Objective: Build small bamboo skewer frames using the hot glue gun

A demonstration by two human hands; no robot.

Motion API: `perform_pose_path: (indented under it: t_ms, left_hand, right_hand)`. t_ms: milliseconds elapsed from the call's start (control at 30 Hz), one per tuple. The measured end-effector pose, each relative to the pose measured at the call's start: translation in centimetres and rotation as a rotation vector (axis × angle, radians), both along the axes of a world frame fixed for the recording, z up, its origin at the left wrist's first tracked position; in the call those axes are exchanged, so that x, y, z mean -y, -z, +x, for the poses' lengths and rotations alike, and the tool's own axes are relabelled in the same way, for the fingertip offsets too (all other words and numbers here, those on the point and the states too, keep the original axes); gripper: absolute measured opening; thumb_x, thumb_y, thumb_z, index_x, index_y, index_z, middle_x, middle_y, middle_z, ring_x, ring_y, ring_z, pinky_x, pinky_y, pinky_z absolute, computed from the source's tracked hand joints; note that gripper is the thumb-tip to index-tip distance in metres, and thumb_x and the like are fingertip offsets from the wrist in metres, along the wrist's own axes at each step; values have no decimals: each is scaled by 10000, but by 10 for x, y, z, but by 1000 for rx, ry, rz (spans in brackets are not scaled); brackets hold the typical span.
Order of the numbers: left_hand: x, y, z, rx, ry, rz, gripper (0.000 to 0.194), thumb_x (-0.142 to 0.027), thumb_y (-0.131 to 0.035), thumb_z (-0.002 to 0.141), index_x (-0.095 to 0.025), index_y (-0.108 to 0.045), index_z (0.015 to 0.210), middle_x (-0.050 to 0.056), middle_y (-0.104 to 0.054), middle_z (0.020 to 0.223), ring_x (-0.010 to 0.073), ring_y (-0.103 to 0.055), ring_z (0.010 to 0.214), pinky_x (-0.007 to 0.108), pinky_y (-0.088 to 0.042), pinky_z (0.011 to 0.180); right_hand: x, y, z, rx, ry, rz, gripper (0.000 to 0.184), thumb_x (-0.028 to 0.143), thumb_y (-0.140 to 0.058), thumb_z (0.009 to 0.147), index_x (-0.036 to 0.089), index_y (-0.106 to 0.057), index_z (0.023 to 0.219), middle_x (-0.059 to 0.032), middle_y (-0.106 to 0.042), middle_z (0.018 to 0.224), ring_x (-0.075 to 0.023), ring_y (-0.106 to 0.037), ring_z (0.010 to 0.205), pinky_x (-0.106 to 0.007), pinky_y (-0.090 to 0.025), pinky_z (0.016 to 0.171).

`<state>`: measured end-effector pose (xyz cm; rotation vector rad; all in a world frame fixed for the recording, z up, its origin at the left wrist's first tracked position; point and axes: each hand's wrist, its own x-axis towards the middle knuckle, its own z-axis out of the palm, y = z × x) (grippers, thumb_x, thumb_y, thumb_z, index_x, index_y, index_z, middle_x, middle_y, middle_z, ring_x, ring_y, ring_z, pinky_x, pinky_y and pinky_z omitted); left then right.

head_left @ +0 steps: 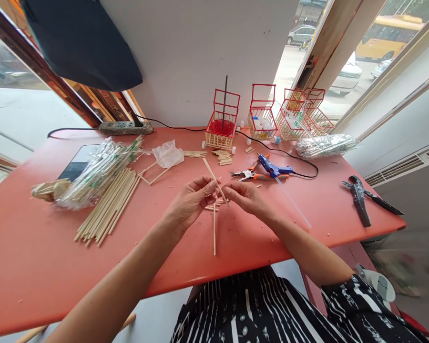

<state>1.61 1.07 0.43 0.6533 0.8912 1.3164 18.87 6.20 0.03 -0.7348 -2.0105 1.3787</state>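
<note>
My left hand point(202, 194) and my right hand point(246, 196) are both closed on one thin wooden stick point(210, 170), held slantwise above the table. The left fingers pinch it around its middle, the right ones near its lower end. Below my hands a second wooden stick point(214, 233) lies pointing toward me. Several short cut pieces point(219, 203) lie by its far end, partly hidden by my fingers. To the right are pliers with orange handles point(245, 175) and a blue glue gun point(271, 166) with a clear glue stick point(295, 205).
On the red table point(157, 252) a bundle of sticks point(109, 207) lies at left, beside plastic-wrapped sticks point(100, 171). Small stick carts with red frames point(219, 138) stand along the wall. A power strip point(125, 127) is at the back left, black-handled shears point(359, 200) at far right.
</note>
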Motion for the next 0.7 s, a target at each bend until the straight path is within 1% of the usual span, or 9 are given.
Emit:
perform_pose_path:
  t_ms: [67, 133, 200, 267, 333, 400, 533, 700]
  left_hand:
    - [0, -1, 0, -63, 38, -20, 304, -358, -901, 629, -145, -711, 734, 9, -632, 645, 98, -566, 570, 217, -474, 565]
    - [-2, -4, 1, -124, 42, -30, 311, -380, -887, 638, -139, -727, 755, 17, -632, 645, 104, -560, 560, 222, -458, 545]
    - [-6, -7, 2, -148, -3, -13, 322, -356, -884, 639, -132, -758, 833, 15, -630, 660, 89, -536, 557, 209, -434, 534]
    - [-11, -11, 3, -134, -74, 15, 342, -312, -889, 627, -130, -771, 893, 6, -624, 672, 72, -511, 559, 191, -416, 532]
    - [-18, -14, 5, -106, -117, 25, 339, -286, -888, 623, -130, -770, 899, 5, -625, 678, 66, -499, 558, 185, -405, 523]
    - [-24, -14, 8, -83, -130, 32, 317, -283, -883, 630, -128, -763, 879, 15, -645, 703, 61, -492, 544, 186, -397, 507]
    - [-27, -9, 12, -26, -89, 32, 313, -316, -882, 632, -127, -728, 828, 33, -683, 748, 54, -489, 494, 186, -380, 464]
    - [-22, -1, 8, 43, -47, -50, 278, -291, -867, 661, -129, -674, 777, 4, -652, 683, 51, -489, 474, 171, -389, 451]
  right_hand:
    - [1, -1, 0, 11, -32, -47, 476, 604, -553, 913, 150, -645, 805, -2, -588, 725, -123, -533, 684, -239, -414, 639]
    - [1, 0, 0, 13, -45, -79, 447, 569, -563, 917, 148, -629, 777, 1, -577, 719, -120, -524, 677, -236, -408, 633]
    - [-1, 2, 1, 17, -35, -96, 431, 538, -563, 924, 147, -628, 753, -4, -588, 714, -119, -531, 673, -234, -411, 634]
    - [-2, 5, 2, 17, -30, -117, 411, 513, -569, 927, 143, -655, 768, -9, -612, 714, -117, -545, 666, -229, -416, 631]
    - [-4, 8, 3, 17, -35, -132, 392, 496, -574, 929, 141, -687, 807, -17, -640, 728, -117, -560, 668, -224, -422, 630]
    - [-4, 8, 3, 20, -44, -128, 388, 490, -567, 936, 141, -705, 835, -26, -662, 750, -120, -571, 678, -222, -430, 631]
    - [-4, 7, 2, 64, -98, -102, 412, 483, -524, 962, 138, -720, 851, -33, -678, 759, -122, -575, 678, -220, -435, 631]
    - [2, 12, 2, 125, -184, -149, 464, 540, -508, 965, 144, -740, 895, -18, -664, 716, -125, -581, 647, -219, -426, 601]
